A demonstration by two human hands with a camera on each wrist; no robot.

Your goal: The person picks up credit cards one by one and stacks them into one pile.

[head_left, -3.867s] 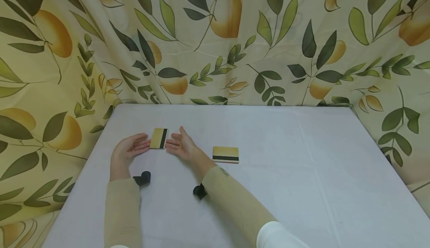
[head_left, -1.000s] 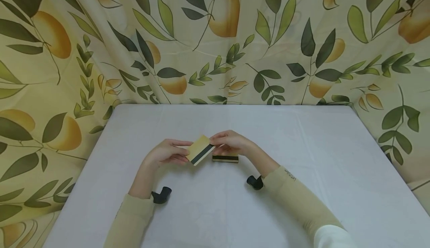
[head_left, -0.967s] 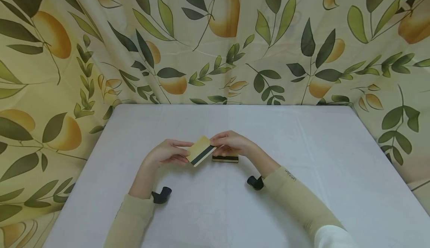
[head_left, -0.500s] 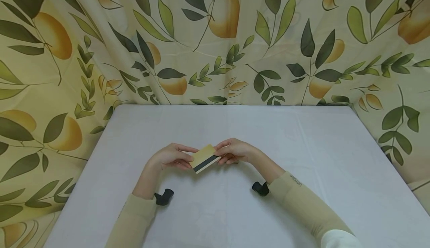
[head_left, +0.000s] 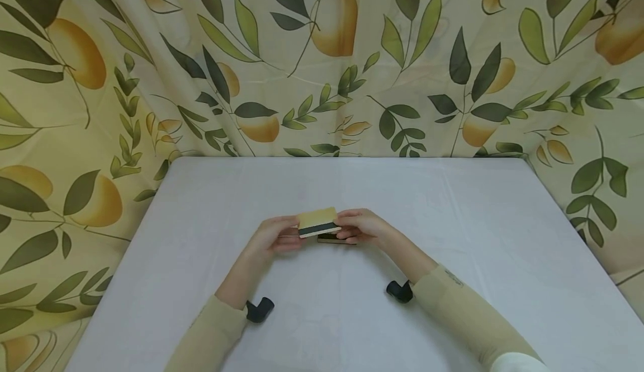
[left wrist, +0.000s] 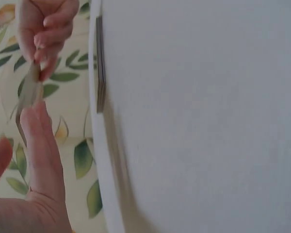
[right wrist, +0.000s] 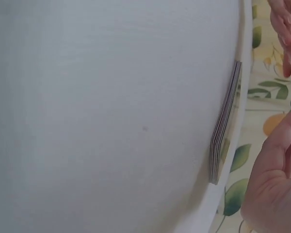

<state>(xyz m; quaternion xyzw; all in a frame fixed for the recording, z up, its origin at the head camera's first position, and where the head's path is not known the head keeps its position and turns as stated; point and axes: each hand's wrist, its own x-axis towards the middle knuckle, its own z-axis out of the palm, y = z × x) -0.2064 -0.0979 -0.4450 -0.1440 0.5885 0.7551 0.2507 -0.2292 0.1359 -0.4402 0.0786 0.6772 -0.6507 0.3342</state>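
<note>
A gold card with a dark stripe (head_left: pixel 318 221) is held above the table between the two hands; whether it is one card or several together I cannot tell. My left hand (head_left: pixel 275 234) holds its left edge at the fingertips. On the right edge, my right hand (head_left: pixel 366 226) pinches it between thumb and fingers. Below and partly hidden by the card and right hand lies a stack of cards (head_left: pixel 329 239) on the white table. Its layered edges show in the right wrist view, where the stack (right wrist: pixel 224 128) sits apart from both hands.
White cloth covers the table (head_left: pixel 453 210). Behind and to the left hangs a patterned curtain (head_left: pixel 282 81) with leaves and orange fruit. A black wrist camera is strapped to each wrist, the left camera (head_left: pixel 260 309) and the right camera (head_left: pixel 399 291).
The held card was first flat on the table at left, then lifted by both hands. Since half a second ago it has moved right and slightly up and turned more level, over the stack.
</note>
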